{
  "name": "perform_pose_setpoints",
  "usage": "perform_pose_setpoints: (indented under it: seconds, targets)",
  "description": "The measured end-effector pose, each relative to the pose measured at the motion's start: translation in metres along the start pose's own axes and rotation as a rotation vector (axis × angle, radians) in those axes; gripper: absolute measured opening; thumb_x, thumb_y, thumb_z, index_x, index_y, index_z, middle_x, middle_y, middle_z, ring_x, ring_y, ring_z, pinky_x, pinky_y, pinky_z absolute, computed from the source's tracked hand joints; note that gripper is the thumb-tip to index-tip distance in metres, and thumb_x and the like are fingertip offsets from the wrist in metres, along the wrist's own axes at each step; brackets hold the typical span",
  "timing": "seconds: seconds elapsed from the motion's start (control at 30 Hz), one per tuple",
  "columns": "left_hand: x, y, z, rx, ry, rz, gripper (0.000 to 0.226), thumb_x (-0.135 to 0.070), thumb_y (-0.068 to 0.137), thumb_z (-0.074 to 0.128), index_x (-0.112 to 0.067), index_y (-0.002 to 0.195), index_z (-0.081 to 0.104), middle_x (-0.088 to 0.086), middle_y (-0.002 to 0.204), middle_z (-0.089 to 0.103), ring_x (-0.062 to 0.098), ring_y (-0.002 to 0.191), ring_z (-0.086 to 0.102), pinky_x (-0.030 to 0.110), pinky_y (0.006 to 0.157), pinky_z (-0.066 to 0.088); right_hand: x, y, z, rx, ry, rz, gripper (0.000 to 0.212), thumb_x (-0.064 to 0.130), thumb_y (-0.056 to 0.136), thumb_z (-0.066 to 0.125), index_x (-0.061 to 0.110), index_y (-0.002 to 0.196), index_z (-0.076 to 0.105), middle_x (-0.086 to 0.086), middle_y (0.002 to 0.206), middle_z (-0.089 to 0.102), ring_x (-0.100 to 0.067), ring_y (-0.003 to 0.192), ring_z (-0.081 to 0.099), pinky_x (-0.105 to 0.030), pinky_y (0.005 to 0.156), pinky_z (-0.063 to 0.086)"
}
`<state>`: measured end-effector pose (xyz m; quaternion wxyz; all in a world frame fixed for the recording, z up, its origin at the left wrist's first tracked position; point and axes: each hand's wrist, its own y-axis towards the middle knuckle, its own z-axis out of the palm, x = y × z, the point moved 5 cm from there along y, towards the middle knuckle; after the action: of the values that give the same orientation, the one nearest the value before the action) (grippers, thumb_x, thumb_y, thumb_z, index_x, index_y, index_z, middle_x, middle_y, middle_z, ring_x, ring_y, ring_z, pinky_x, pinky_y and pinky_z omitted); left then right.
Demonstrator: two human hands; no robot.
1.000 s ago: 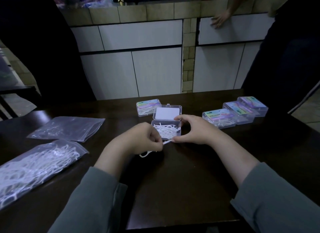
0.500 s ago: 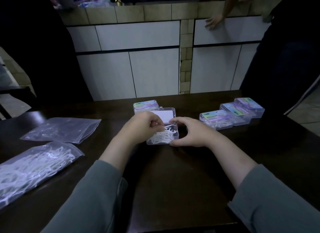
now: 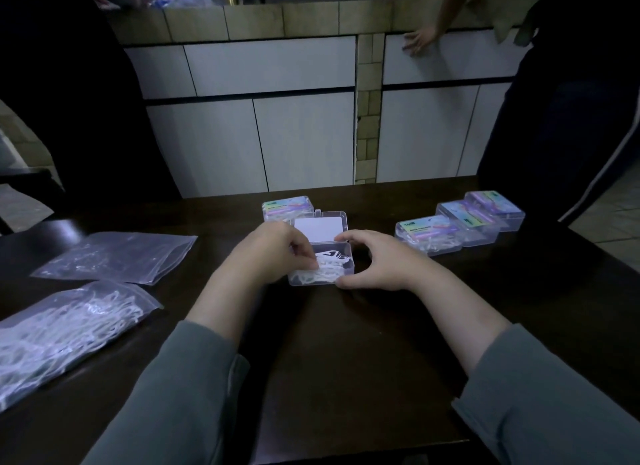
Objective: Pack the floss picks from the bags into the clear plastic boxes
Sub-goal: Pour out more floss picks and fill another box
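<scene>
An open clear plastic box (image 3: 341, 280) sits mid-table, its lid (image 3: 320, 226) tipped back, white floss picks (image 3: 329, 266) piled inside. My left hand (image 3: 273, 253) is at the box's left side with its fingertips in the picks; whether they pinch one I cannot tell. My right hand (image 3: 375, 260) cups the box's right side, thumb at the front corner and forefinger at the back edge. A bag full of floss picks (image 3: 65, 329) lies at the left. A nearly flat bag (image 3: 117, 255) lies behind it.
One closed labelled box (image 3: 285, 206) stands behind the open one, and three more closed boxes (image 3: 460, 222) sit in a row at the right. Across the dark table (image 3: 346, 360) are white cabinets (image 3: 263, 125), a person (image 3: 571, 101) at the right and another dark figure at the left.
My left hand carried a floss pick from the table in front of the box up into it. The right hand stayed on the box's right side.
</scene>
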<state>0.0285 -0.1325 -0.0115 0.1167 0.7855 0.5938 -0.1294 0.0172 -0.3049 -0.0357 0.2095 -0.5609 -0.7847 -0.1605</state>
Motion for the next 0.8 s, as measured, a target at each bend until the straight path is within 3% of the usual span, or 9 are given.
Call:
perform_pose_setpoints:
  seconds: [0.13,0.3,0.43,0.5,0.57,0.67,0.8]
  targets:
    - [0.002,-0.002,0.005,-0.021,-0.045,0.039,0.009,-0.034,0.080,0.075,-0.040,0.080,0.069,-0.016,0.085,0.066,0.004,0.084,0.057,0.018,0.068,0.045,0.001,-0.001,0.001,-0.011,-0.016,0.004,0.077,0.050,0.073,0.076,0.039,0.140,0.039,0.010,0.143,0.043,-0.011,0.126,0.043,-0.034,0.100,0.044]
    - [0.009,-0.012,-0.002,-0.152,-0.207,0.059,0.003,-0.036,0.081,0.074,-0.038,0.081,0.071,-0.012,0.087,0.069,0.007,0.084,0.061,0.031,0.076,0.054,0.002,-0.003,0.003,-0.052,-0.102,0.036,0.080,0.052,0.075,0.071,0.038,0.144,0.033,0.005,0.139,0.043,-0.015,0.127,0.041,-0.038,0.099,0.044]
    - [0.019,-0.032,-0.012,-0.240,-0.256,0.035,0.008,-0.037,0.084,0.071,-0.040,0.077,0.069,-0.015,0.074,0.065,0.004,0.070,0.057,0.018,0.058,0.041,0.012,-0.010,0.003,-0.162,-0.186,0.015,0.087,0.059,0.074,0.068,0.040,0.148,0.025,0.004,0.140,0.034,-0.017,0.128,0.033,-0.038,0.099,0.038]
    - [0.027,-0.042,-0.015,-0.252,-0.259,-0.024,0.006,-0.036,0.087,0.068,-0.038,0.081,0.068,-0.014,0.077,0.064,0.005,0.071,0.058,0.018,0.055,0.040,0.030,-0.017,0.001,-0.246,-0.171,-0.092,0.080,0.059,0.077,0.065,0.039,0.146,0.029,0.005,0.136,0.035,-0.014,0.124,0.034,-0.033,0.095,0.035]
    - [0.037,-0.055,-0.019,-0.288,-0.201,-0.065,0.003,-0.035,0.088,0.065,-0.035,0.087,0.068,-0.011,0.085,0.064,0.005,0.077,0.057,0.021,0.060,0.043,0.055,-0.023,0.005,-0.288,-0.137,-0.210,0.065,0.054,0.081,0.063,0.038,0.140,0.040,0.007,0.131,0.043,-0.011,0.120,0.039,-0.032,0.096,0.038]
    - [0.055,-0.083,-0.029,-0.399,-0.018,-0.065,0.010,-0.033,0.089,0.064,-0.027,0.093,0.072,-0.007,0.088,0.063,0.011,0.082,0.057,0.029,0.069,0.045,0.090,-0.025,0.025,-0.220,-0.037,-0.302,0.040,0.043,0.087,0.061,0.035,0.126,0.056,0.008,0.116,0.055,-0.008,0.111,0.047,-0.030,0.092,0.044]
    - [0.098,-0.129,-0.047,-0.546,0.160,-0.104,0.013,-0.032,0.087,0.065,-0.022,0.089,0.073,-0.003,0.085,0.062,0.018,0.081,0.058,0.034,0.066,0.049,0.131,-0.008,0.061,-0.122,0.127,-0.322,0.025,0.034,0.089,0.061,0.028,0.113,0.066,0.010,0.098,0.059,-0.006,0.091,0.055,-0.029,0.084,0.050]
